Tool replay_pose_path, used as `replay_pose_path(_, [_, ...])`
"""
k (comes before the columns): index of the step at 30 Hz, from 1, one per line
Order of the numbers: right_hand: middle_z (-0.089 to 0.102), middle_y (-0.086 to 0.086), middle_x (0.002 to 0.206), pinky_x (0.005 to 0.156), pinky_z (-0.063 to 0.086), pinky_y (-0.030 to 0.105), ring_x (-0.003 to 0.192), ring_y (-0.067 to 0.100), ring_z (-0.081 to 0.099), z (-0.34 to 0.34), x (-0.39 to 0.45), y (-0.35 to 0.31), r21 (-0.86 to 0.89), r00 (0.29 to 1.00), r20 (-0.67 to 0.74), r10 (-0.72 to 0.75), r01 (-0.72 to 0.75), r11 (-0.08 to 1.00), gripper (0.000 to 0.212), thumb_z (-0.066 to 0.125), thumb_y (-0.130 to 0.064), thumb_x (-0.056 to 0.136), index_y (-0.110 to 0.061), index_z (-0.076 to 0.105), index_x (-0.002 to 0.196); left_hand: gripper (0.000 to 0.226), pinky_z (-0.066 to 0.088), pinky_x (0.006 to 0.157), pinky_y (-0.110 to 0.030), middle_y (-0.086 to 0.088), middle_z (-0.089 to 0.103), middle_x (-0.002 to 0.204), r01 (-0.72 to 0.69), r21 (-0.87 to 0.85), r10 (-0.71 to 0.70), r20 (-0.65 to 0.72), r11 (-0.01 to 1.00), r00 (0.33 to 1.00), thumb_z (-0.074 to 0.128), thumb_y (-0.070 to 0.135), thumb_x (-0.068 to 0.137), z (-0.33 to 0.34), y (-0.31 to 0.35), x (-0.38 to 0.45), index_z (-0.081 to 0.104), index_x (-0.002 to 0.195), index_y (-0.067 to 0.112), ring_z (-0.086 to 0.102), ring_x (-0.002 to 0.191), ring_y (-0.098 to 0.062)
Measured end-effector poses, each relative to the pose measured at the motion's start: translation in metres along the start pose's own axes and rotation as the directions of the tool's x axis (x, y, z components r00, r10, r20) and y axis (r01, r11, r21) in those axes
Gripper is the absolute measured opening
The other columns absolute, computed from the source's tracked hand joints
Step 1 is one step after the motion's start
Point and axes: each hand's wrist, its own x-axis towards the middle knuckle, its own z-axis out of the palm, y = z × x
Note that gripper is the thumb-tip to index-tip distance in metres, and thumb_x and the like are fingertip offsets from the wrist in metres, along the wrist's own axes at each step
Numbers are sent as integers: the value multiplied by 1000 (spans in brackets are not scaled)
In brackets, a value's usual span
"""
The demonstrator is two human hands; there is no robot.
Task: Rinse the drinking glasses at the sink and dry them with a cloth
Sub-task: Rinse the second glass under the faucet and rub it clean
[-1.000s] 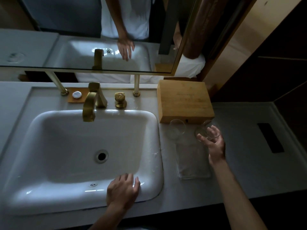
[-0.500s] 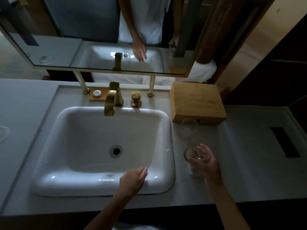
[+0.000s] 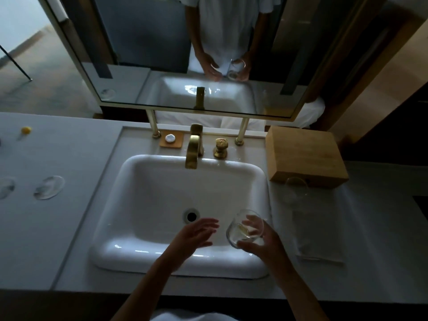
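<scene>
Now: right hand (image 3: 264, 242) grips 1 glass (image 3: 245, 228) over sink (image 3: 231, 269) front-right, fingers curled round bowl; glass tilted, mouth up & away, long axis leaning toward the mirror. Left hand (image 3: 196, 232) beside it, fingers straight, holding nothing, over basin. 2nd glass (image 3: 295, 189) upright on bench (image 3: 92, 228) right of sink, touching cloth (image 3: 317, 237), just before wooden box (image 3: 305, 156). 1 brass tap (image 3: 194, 149). 2 glasses in all.

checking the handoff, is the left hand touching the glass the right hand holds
Apart. The head view shows bare white sink between the left hand fingertips and the glass gripped by the right hand.
</scene>
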Motion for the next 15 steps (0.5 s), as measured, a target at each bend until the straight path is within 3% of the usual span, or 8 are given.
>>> replay_pose_path(4, [68,-13,117,88,53,24,109,5,63,35,7,-20,-33,995,100,14,-10,999,83,90,-52,51,-33,56,124,47,51,106,-47,-4,66,132,-63,11,62,54,998,997,69,20,90,-19,10,-14,58,136,18,59,128,-19])
replay_pose_path(10, [70,-12,115,86,50,19,106,2,64,73,21,-51,-89,969,245,33,-12,996,66,90,-28,64,-31,59,122,53,43,109,-59,-12,62,139,-82,-32,85,90,996,992,66,9,93,-59,25,-23,50,144,13,55,133,-32])
replay_pose_path(13, [70,-15,113,84,52,18,104,1,64,84,26,-65,-86,956,292,38,-14,996,58,88,-24,69,-35,60,118,53,43,110,-58,-14,61,140,-75,-74,82,97,994,992,67,6,91,-75,31,-24,53,143,13,54,133,-34])
replay_pose_path(15, [68,-15,118,91,53,27,108,5,63,88,31,-70,-81,945,327,30,-4,997,57,86,-27,71,-38,60,120,52,47,108,-50,-13,62,139,-77,-98,85,86,992,993,69,4,89,-82,31,-24,58,139,17,54,134,-31])
